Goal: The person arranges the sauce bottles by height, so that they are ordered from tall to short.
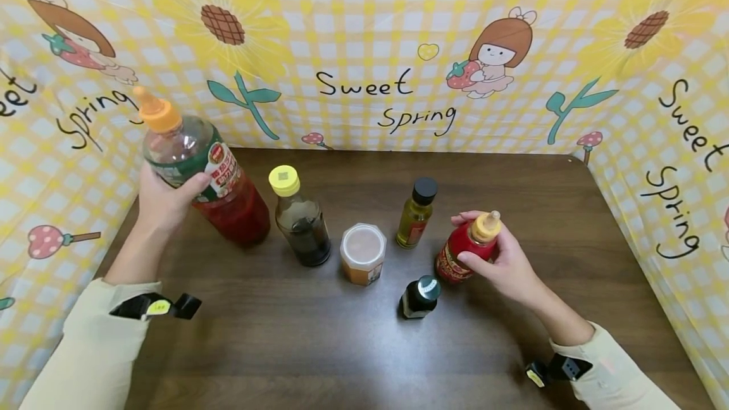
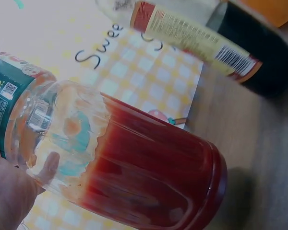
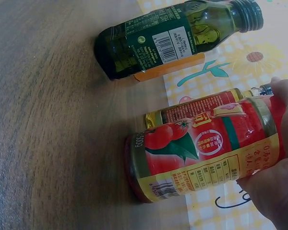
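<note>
My left hand (image 1: pixel 161 200) grips a large clear bottle of red sauce (image 1: pixel 235 212) round its green-labelled upper part. That bottle has an orange pointed cap and leans toward the left in the head view. In the left wrist view the red sauce (image 2: pixel 144 163) fills its lower half. On the right, my right hand (image 1: pixel 510 266) holds a smaller red ketchup bottle (image 1: pixel 454 250) near its top, thumb on the near side. Tomatoes and a yellow band show on the label of this ketchup bottle (image 3: pixel 201 148) in the right wrist view. Its yellow nozzle cap points up.
Between the hands stand a dark sauce bottle (image 1: pixel 302 226) with a yellow cap, a white-lidded jar (image 1: pixel 363 252), a black-capped oil bottle (image 1: pixel 414 217) and a small dark green bottle (image 1: pixel 420 296). A yellow checked cloth (image 1: pixel 364 49) hangs around the wooden table (image 1: pixel 285 353).
</note>
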`<state>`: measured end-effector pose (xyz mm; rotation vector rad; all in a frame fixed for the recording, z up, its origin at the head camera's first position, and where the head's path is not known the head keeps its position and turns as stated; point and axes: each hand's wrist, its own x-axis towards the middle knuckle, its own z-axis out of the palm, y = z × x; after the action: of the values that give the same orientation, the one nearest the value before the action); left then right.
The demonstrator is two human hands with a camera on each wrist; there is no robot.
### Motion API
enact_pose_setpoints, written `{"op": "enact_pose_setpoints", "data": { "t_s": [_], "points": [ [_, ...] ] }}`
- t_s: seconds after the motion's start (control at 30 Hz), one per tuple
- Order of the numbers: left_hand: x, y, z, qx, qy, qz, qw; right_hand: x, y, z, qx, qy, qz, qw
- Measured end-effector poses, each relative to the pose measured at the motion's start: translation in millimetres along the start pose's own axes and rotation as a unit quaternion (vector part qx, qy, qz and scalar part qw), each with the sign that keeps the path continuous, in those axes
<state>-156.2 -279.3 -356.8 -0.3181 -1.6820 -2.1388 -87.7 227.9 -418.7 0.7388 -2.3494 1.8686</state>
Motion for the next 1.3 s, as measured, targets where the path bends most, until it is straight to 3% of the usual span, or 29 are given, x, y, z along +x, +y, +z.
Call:
{"op": "enact_pose_setpoints", "data": {
  "t_s": [0.2,0.4,0.63,0.77,0.93,1.3],
  "points": [
    [21.9,-10.0,0.8,0.038,0.025,-0.032,0.9985,-0.4,-0.3,0.4,0.002,-0.001,-0.001,1.0000],
    [43.6,-20.3,-0.8,0.089,0.007,-0.072,0.9934,-0.5,-0.4,0.1,0.002,-0.001,0.001,1.0000],
    [61.1,-39.2,4.8,0.015,0.035,-0.053,0.9979,-0.8,-0.3,-0.2,0.000,-0.004,0.005,1.0000],
    [70.4,-46.0,4.1,0.010,0.040,-0.054,0.9977,-0.2,-0.5,-0.2,0.004,-0.002,0.003,1.0000],
    [80.4,-53.2,2.4,0.002,0.043,-0.079,0.9960,-0.1,-1.6,-0.2,0.007,-0.004,0.004,1.0000],
    [94.5,-61.1,0.5,0.023,0.030,-0.092,0.9950,1.0,-3.2,1.1,0.012,-0.001,0.006,0.9999]
  ]
}}
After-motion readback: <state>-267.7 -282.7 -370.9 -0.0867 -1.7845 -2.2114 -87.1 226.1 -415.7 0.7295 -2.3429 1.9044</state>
